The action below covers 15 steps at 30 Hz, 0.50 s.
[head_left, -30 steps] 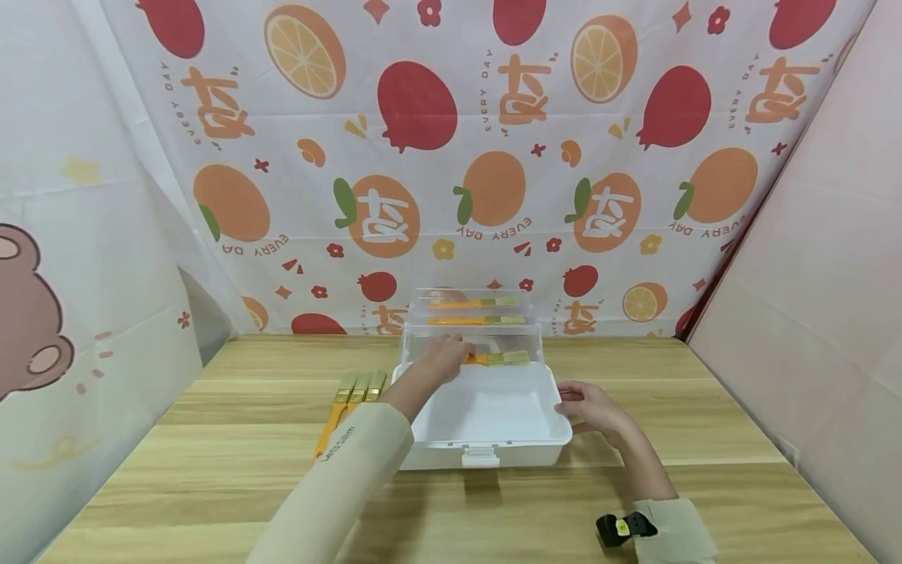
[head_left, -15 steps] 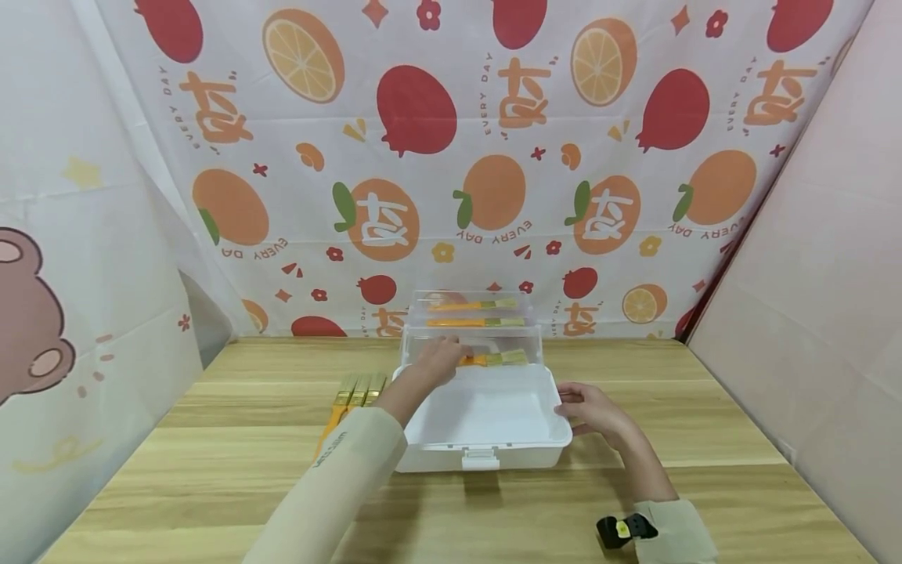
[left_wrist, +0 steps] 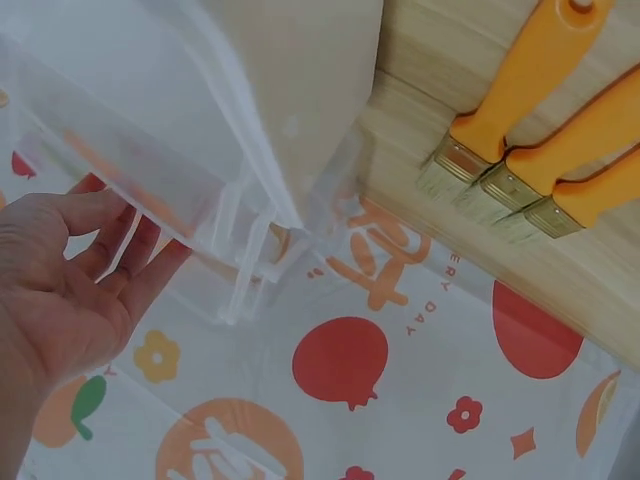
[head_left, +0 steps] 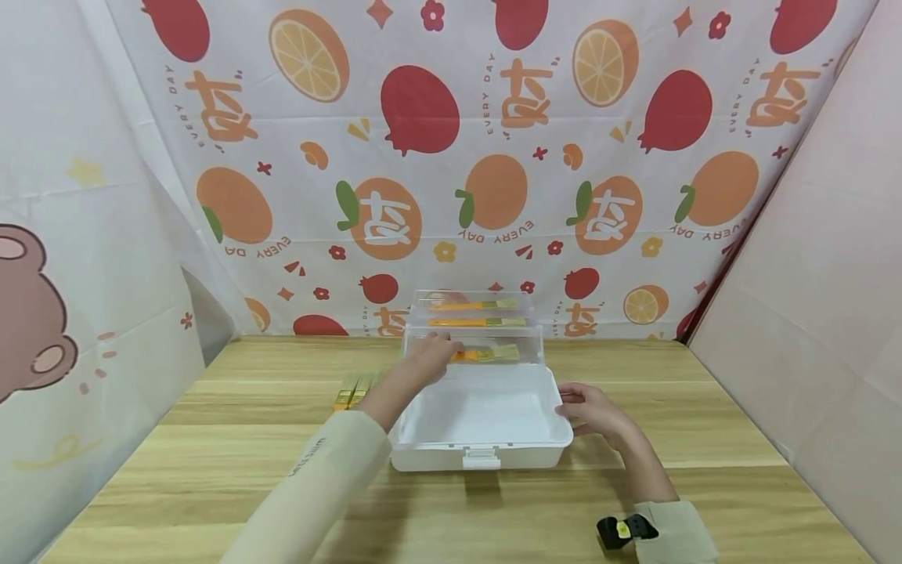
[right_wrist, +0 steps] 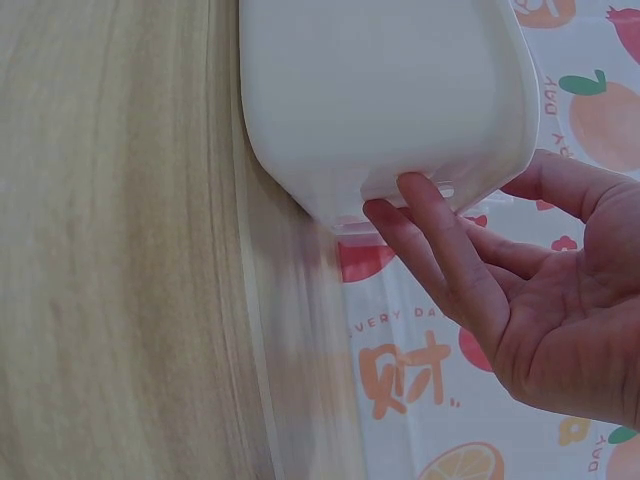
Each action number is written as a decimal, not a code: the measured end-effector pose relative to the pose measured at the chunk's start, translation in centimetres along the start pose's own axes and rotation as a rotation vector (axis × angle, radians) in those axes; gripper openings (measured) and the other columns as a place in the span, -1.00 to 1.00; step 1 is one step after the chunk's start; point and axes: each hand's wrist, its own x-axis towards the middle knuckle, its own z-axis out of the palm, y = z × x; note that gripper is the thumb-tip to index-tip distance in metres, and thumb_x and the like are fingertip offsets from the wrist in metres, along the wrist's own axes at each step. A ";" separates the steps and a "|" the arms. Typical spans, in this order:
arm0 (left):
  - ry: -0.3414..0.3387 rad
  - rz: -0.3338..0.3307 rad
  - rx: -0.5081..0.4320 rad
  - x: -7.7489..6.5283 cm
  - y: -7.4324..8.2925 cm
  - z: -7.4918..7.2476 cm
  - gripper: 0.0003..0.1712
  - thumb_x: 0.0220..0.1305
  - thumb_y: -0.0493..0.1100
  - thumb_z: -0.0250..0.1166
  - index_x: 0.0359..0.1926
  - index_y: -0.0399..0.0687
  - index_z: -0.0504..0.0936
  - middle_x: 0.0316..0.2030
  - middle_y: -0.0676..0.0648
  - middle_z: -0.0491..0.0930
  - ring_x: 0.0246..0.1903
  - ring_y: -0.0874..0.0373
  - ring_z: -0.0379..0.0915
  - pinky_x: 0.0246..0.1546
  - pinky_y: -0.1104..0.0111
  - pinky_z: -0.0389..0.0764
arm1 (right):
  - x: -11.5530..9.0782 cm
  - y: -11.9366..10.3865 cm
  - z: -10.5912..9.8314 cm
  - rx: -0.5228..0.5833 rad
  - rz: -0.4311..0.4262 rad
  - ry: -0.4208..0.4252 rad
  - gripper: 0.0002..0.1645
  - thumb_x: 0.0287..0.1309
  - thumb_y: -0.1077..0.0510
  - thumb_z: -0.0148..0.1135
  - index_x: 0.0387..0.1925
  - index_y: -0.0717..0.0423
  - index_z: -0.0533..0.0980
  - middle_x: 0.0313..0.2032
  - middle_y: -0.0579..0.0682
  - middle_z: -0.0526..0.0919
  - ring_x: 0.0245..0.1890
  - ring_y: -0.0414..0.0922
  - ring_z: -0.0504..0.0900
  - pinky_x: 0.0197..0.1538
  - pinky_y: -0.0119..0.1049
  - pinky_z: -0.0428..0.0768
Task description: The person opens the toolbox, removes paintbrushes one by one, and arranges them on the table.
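Note:
A white plastic toolbox point(head_left: 481, 459) stands on the table with its inside bare and its clear tiered trays point(head_left: 416, 342) raised at the back. My left hand point(head_left: 427, 360) reaches over the box to the lowest tray and pinches the handle of an orange paintbrush point(head_left: 499, 354), bristles to the right. In the left wrist view, the left hand's point(left_wrist: 85, 285) thumb and fingers lie at the tray's edge; the grip itself is unclear there. My right hand point(head_left: 592, 409) steadies the box's right side, thumb near the rim and fingers point(right_wrist: 440, 235) against the wall.
Two more paintbrushes lie in the upper trays, the higher one point(head_left: 468, 306) above the other point(head_left: 468, 322). Several orange paintbrushes point(left_wrist: 530, 80) lie side by side on the table point(head_left: 232, 439) left of the box. A fruit-print cloth point(head_left: 423, 266) hangs behind.
The left hand has shifted slightly left, and the paintbrush in the lowest tray has moved left and a little upward with it. The right hand has stayed on the box.

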 end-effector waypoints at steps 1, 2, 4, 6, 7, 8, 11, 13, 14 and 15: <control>0.009 0.004 0.005 -0.2 -0.1 -0.1 -0.54 0.14 -0.46 0.20 0.04 0.00 0.58 -0.07 -0.12 0.50 -0.15 -0.01 0.37 -0.25 0.24 0.47 | 0.0 0.0 0.0 0.002 0.001 0.002 -0.43 0.16 0.28 0.11 0.17 0.43 0.24 -0.03 0.22 0.47 -0.14 0.01 0.52 -0.26 -0.05 0.58; 0.017 0.006 0.009 -0.3 -0.1 -0.2 -0.54 0.14 -0.46 0.20 0.03 0.00 0.58 -0.06 -0.12 0.50 -0.14 -0.01 0.38 -0.25 0.24 0.47 | 0.0 0.0 0.0 0.001 0.001 0.001 -0.44 0.16 0.28 0.11 0.17 0.43 0.25 -0.03 0.22 0.46 -0.14 0.01 0.52 -0.26 -0.05 0.58; 0.034 0.014 0.024 -0.6 -0.2 -0.4 -0.55 0.13 -0.46 0.20 0.02 -0.01 0.58 -0.07 -0.12 0.51 -0.17 -0.01 0.39 -0.29 0.25 0.48 | 0.0 0.0 0.0 0.001 0.001 0.003 -0.44 0.15 0.29 0.12 0.17 0.43 0.25 -0.02 0.22 0.46 -0.13 0.01 0.52 -0.26 -0.06 0.58; 0.055 0.026 0.033 -0.9 -0.3 -0.6 -0.56 0.11 -0.46 0.21 0.01 -0.02 0.59 -0.13 -0.12 0.53 -0.21 -0.01 0.40 -0.36 0.26 0.48 | 0.0 0.0 0.1 0.000 0.003 0.005 -0.44 0.15 0.28 0.12 0.17 0.43 0.25 -0.02 0.22 0.47 -0.13 0.01 0.52 -0.26 -0.06 0.58; 0.064 0.033 0.043 -1.1 -0.4 -0.6 -0.55 0.10 -0.47 0.21 0.00 -0.02 0.60 -0.16 -0.12 0.53 -0.23 -0.02 0.41 -0.41 0.27 0.47 | -0.1 0.0 0.1 0.000 0.005 0.007 -0.44 0.15 0.28 0.12 0.17 0.43 0.25 -0.03 0.22 0.47 -0.14 0.01 0.52 -0.26 -0.06 0.58; 0.070 0.037 0.041 -1.2 -0.5 -0.7 -0.54 0.08 -0.48 0.22 -0.01 -0.02 0.60 -0.18 -0.12 0.53 -0.24 -0.02 0.41 -0.42 0.27 0.46 | -0.1 0.0 0.1 -0.002 0.005 0.007 -0.43 0.14 0.28 0.12 0.17 0.44 0.25 -0.04 0.22 0.47 -0.14 0.01 0.52 -0.26 -0.06 0.58; 0.072 0.039 0.039 -1.4 -0.8 -0.9 -0.52 0.06 -0.49 0.22 0.00 -0.01 0.60 -0.22 -0.12 0.53 -0.25 -0.03 0.42 -0.46 0.28 0.45 | -0.1 -0.1 0.1 -0.001 0.008 0.011 -0.43 0.14 0.28 0.12 0.16 0.44 0.25 -0.05 0.21 0.48 -0.15 0.00 0.53 -0.26 -0.06 0.58; 0.067 0.029 0.038 -1.6 -0.9 -1.1 -0.51 0.07 -0.48 0.22 0.01 0.00 0.59 -0.19 -0.12 0.53 -0.21 -0.03 0.42 -0.45 0.29 0.46 | 0.0 -0.1 0.1 0.000 0.007 0.011 -0.43 0.15 0.29 0.12 0.16 0.45 0.25 -0.05 0.21 0.48 -0.15 0.00 0.53 -0.26 -0.06 0.58; 0.065 0.024 0.037 -1.6 -1.0 -1.2 -0.51 0.08 -0.48 0.22 0.02 0.01 0.59 -0.18 -0.12 0.52 -0.20 -0.03 0.42 -0.45 0.29 0.46 | 0.0 -0.1 0.1 0.000 0.008 0.012 -0.43 0.15 0.29 0.12 0.16 0.45 0.25 -0.05 0.21 0.48 -0.15 0.00 0.53 -0.26 -0.06 0.58; 0.062 0.018 0.038 -1.7 -1.1 -1.3 -0.51 0.09 -0.47 0.22 0.03 0.02 0.58 -0.16 -0.12 0.52 -0.18 -0.03 0.42 -0.45 0.29 0.47 | 0.0 -0.2 0.1 0.000 0.008 0.014 -0.44 0.15 0.29 0.12 0.16 0.44 0.25 -0.05 0.21 0.48 -0.16 0.00 0.53 -0.26 -0.06 0.58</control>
